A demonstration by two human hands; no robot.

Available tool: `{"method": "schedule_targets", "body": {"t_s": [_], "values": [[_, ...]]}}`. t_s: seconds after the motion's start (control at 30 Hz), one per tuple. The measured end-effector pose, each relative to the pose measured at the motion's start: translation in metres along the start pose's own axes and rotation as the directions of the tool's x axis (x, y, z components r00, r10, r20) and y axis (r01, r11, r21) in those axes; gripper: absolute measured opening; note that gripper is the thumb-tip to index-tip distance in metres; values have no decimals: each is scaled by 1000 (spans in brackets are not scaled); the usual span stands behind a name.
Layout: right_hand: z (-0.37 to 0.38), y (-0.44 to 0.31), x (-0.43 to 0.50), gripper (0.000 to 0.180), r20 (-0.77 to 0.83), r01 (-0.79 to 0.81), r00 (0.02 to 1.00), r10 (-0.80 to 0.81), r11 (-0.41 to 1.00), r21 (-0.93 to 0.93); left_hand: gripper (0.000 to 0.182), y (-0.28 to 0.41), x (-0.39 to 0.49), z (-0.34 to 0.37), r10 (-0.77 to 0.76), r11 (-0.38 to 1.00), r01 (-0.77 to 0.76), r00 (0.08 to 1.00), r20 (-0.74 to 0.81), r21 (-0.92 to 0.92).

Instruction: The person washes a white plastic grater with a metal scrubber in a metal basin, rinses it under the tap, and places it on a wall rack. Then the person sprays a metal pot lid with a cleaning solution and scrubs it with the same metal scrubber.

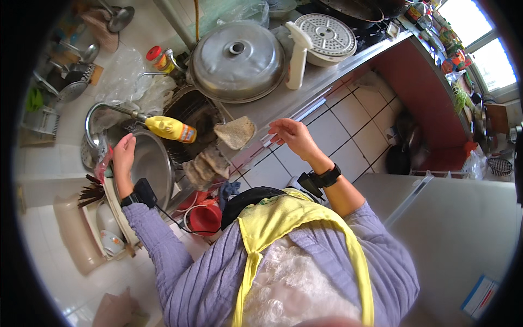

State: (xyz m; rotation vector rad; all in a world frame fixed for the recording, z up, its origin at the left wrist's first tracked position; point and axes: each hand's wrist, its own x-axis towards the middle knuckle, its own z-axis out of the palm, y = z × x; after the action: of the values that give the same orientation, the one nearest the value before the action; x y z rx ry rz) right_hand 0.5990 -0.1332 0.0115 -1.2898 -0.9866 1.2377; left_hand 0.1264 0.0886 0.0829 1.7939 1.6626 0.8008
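Note:
My left hand [124, 157] is over the left rim of a round metal basin [157, 171] in the sink area. A plastic bag with red on it [104, 161] lies right beside this hand; whether they touch is hidden. My right hand [295, 137] hangs in the air in front of the counter edge, fingers slightly curled and nothing in them. Between the hands are a yellow bottle [169, 128] lying on its side near the curved faucet [102, 107], a tan scouring cloth [235, 133] at the counter's edge, and a draped, worn grey-brown cloth [206, 165].
A large domed metal lid [238, 61], a white spray bottle [297, 57] and a perforated steamer plate [326, 34] stand along the metal counter [282, 98]. Red buckets [205, 218] sit low by my body. A dish rack [102, 220] is at left, a grey appliance [449, 237] at right.

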Motion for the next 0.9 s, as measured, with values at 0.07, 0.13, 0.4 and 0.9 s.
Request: {"method": "schedule_targets", "body": {"t_s": [0.07,0.13,0.4,0.9], "values": [[-34,-6,-5,20,28,4,1000,-3,1000,-10,35,30,-25,31,-4,999,6,999,42,-44],[-62,-11,-12,21,4,6,1000,-6,999,33,34,52,-44,63,-61,989,70,996,71,-131],[-130,-11,-37,19,-130,-110,984,124,987,114,37,84,-50,158,-93,939,134,986,140,-318],[-35,-1,112,23,74,-21,997,19,1000,19,33,56,-90,101,-218,891,191,976,-19,-413]]}}
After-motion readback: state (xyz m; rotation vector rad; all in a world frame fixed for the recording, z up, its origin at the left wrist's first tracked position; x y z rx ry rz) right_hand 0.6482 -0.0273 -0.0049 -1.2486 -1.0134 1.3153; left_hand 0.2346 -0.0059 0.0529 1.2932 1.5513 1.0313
